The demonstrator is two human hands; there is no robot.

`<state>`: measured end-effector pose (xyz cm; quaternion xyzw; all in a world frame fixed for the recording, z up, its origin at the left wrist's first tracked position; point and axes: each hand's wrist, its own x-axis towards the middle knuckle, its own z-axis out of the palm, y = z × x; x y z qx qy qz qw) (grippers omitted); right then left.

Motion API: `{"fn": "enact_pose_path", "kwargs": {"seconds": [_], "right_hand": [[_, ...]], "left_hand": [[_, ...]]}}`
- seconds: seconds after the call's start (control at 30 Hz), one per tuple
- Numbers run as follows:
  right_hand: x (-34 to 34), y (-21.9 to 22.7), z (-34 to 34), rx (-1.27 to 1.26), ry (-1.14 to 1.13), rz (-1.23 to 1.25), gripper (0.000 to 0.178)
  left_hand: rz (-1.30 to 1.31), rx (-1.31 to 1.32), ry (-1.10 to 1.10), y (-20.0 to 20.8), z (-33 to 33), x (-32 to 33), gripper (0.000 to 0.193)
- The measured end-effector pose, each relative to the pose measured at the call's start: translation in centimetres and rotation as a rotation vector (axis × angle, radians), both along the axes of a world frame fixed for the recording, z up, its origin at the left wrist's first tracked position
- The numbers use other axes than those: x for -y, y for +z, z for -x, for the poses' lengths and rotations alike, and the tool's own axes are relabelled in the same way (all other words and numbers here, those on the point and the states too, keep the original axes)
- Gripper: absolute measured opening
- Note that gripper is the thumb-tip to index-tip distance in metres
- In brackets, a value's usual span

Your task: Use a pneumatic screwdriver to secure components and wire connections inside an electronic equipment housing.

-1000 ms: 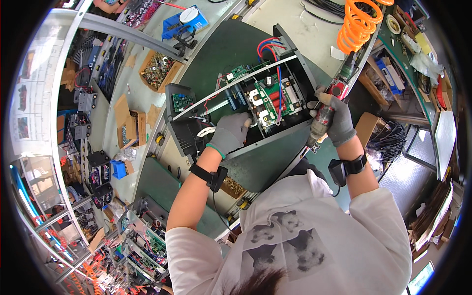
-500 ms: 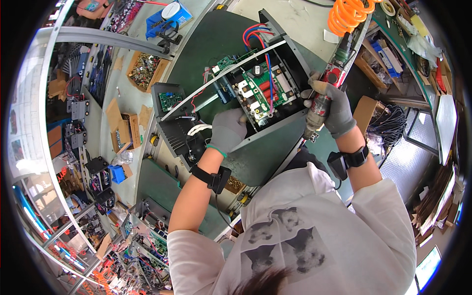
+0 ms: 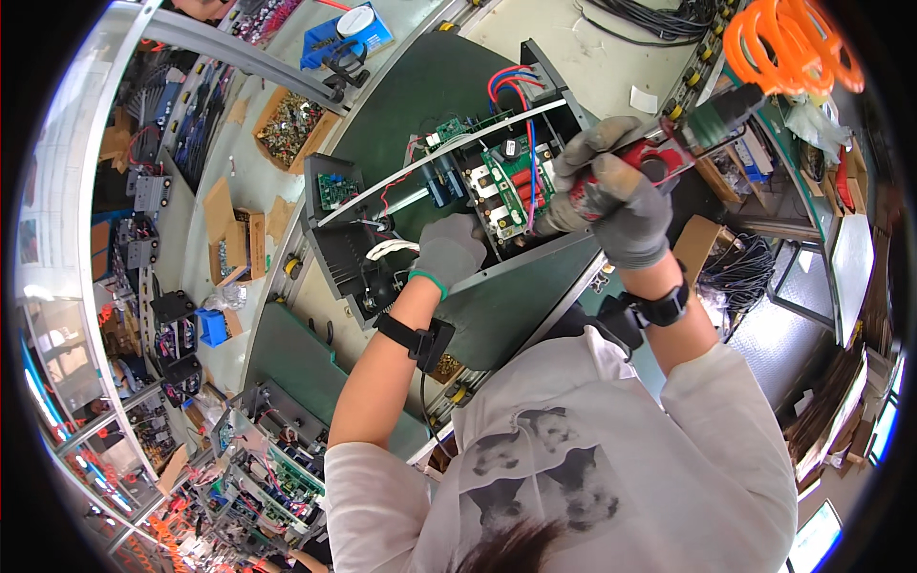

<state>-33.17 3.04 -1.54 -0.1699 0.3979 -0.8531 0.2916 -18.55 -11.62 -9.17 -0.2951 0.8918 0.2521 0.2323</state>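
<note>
A black open metal housing (image 3: 535,260) sits at an angle on the green work surface, with green circuit boards, red and blue wires and white wires inside. My left hand (image 3: 451,250), in a grey glove, is curled over the housing's near side beside the white wires (image 3: 390,250). Its fingertips are hidden, and whatever they grip cannot be made out. In my right hand (image 3: 626,205), also gloved, is a red and grey power screwdriver (image 3: 659,164). It points leftward over the housing's right end, its nose close to the main circuit board (image 3: 511,186); its tip is hard to make out.
An orange coiled hose (image 3: 788,48) hangs at the driver's rear. Left of the housing stand cardboard boxes of small parts (image 3: 287,129) and a blue bin (image 3: 334,38). A metal frame bar (image 3: 239,57) crosses the upper left. Black cables (image 3: 659,19) lie at the back.
My right hand has swung the power screwdriver from beside the housing to over its right end, turning its nose leftward. My left hand has stayed at the housing.
</note>
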Motion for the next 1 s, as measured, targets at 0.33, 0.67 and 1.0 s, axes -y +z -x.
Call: {"fn": "enact_pose_path", "kwargs": {"seconds": [0.33,0.67,1.0], "right_hand": [[2.6,-3.6,-2.7,-0.046,0.104,0.017,0.020],[2.8,-4.5,-4.3,-0.271,0.228,-0.032,0.026],[3.7,-3.8,-5.2,-0.315,0.319,-0.117,0.028]], "left_hand": [[-0.042,-0.015,-0.033,0.0,0.0,0.0,0.024],[-0.152,-0.048,-0.078,0.1,0.2,1.1,0.027],[0.075,0.068,-0.302,-3.0,1.0,0.2,0.026]]}}
